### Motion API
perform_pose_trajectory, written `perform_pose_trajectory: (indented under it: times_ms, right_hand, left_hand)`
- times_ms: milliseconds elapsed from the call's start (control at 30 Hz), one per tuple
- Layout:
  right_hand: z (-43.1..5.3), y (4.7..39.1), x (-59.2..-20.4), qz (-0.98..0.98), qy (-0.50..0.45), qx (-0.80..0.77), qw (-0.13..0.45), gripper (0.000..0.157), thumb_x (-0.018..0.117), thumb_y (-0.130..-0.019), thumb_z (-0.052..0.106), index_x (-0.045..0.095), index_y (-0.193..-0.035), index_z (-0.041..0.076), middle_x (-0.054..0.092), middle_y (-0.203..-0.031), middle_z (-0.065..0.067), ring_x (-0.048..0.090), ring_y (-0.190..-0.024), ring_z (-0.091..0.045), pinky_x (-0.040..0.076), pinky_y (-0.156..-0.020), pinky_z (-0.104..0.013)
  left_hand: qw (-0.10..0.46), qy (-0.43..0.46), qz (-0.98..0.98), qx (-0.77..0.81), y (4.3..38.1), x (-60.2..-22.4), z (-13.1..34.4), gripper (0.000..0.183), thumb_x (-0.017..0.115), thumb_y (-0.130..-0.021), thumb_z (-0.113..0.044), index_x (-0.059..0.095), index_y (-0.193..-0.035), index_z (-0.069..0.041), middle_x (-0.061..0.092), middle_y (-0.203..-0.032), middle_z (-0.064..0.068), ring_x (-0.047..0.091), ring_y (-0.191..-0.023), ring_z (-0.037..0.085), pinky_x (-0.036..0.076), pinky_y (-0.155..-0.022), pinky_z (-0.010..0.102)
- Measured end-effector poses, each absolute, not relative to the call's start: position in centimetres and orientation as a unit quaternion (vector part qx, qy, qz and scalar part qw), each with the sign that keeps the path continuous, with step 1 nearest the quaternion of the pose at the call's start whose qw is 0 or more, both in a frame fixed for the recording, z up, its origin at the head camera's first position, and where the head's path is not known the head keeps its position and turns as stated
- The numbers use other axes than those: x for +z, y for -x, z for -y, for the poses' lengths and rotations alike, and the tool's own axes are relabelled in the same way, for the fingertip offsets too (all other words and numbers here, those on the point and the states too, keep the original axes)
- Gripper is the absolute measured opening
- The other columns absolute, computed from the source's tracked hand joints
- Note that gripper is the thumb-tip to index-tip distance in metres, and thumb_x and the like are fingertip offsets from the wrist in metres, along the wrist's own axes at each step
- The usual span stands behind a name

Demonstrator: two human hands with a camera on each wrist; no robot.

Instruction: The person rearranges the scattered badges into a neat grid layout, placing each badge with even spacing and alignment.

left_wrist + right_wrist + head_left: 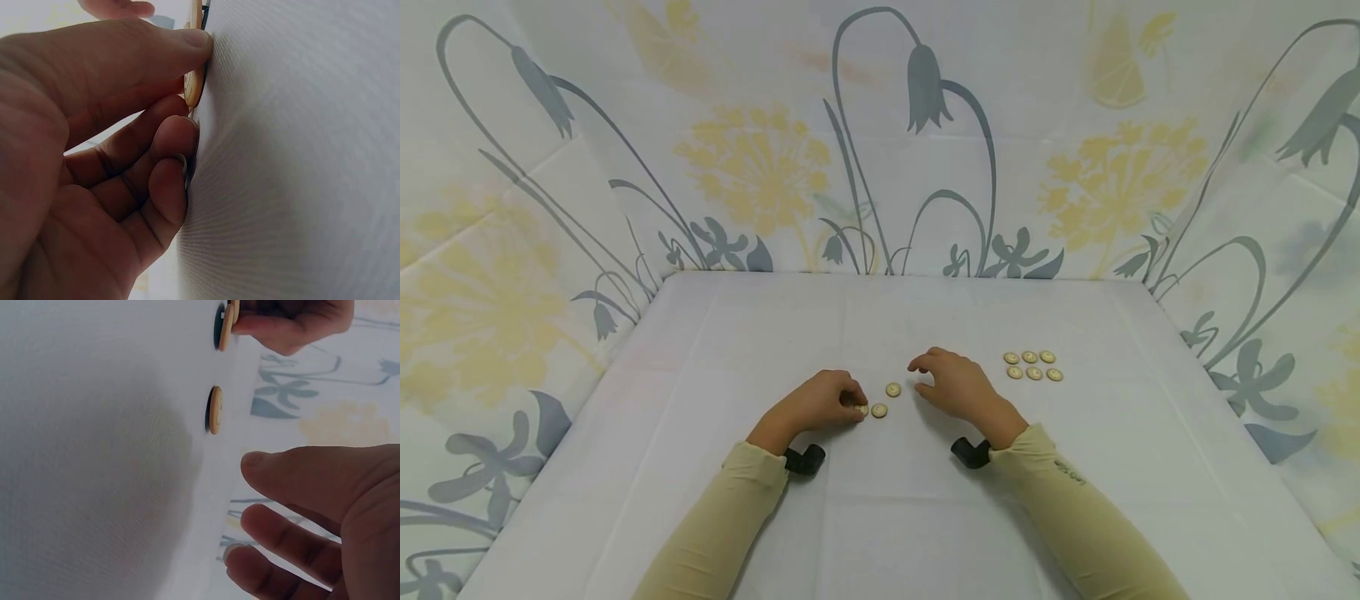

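My left hand [822,400] pinches a small round wooden disc [194,87] by its edge, thumb on one side and fingers on the other, low at the white tabletop. In the head view the fingers cover part of that disc. Just right of it lies a second disc [879,410], flat on the cloth. A third disc [892,389] lies a little farther back, between the two hands, dark marks showing on its pale face. My right hand [957,385] hovers to the right of this one with nothing in it, thumb and fingers apart and loosely bent.
Several similar discs [1033,374] lie in two rows of three to the right, beyond the right hand. White cloth [880,533] covers the table, and a flower-patterned curtain [887,167] rises at its back and sides. Each wrist carries a black camera [972,452].
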State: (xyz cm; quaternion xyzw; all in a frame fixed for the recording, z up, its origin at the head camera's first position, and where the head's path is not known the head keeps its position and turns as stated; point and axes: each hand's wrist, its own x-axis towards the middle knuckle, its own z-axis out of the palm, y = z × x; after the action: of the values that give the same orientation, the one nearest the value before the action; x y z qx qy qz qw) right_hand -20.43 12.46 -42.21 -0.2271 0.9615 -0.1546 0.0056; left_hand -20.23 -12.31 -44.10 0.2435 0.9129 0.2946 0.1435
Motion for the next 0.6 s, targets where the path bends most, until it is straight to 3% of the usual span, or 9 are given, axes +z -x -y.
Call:
perform_pose_trajectory:
  times_ms: [433, 600]
  right_hand:
    - [-11.2, 20.5, -42.4, -0.958, 0.241, -0.143, 0.056, 0.035, 0.065, -0.087, 0.017, 0.066, -0.122, 0.018, 0.063, -0.12, -0.002, 0.063, -0.106, -0.023, 0.053, -0.083, -0.042]
    - [-10.8, 20.6, -42.7, -0.956, 0.25, -0.136, 0.064, 0.036, 0.064, -0.085, 0.016, 0.067, -0.121, 0.019, 0.063, -0.115, -0.002, 0.063, -0.096, -0.019, 0.053, -0.074, -0.039]
  left_hand:
    - [0.141, -0.25, -0.911, 0.295, 20.4, -44.4, 12.4, 0.013, 0.076, -0.083, -0.021, 0.074, -0.094, -0.015, 0.061, -0.086, -0.004, 0.057, -0.078, 0.008, 0.049, -0.072, 0.024]
    - [0.141, -0.251, -0.912, 0.293, 20.4, -44.3, 12.4, 0.013, 0.076, -0.083, -0.021, 0.074, -0.094, -0.015, 0.061, -0.086, -0.005, 0.056, -0.078, 0.008, 0.049, -0.073, 0.025]
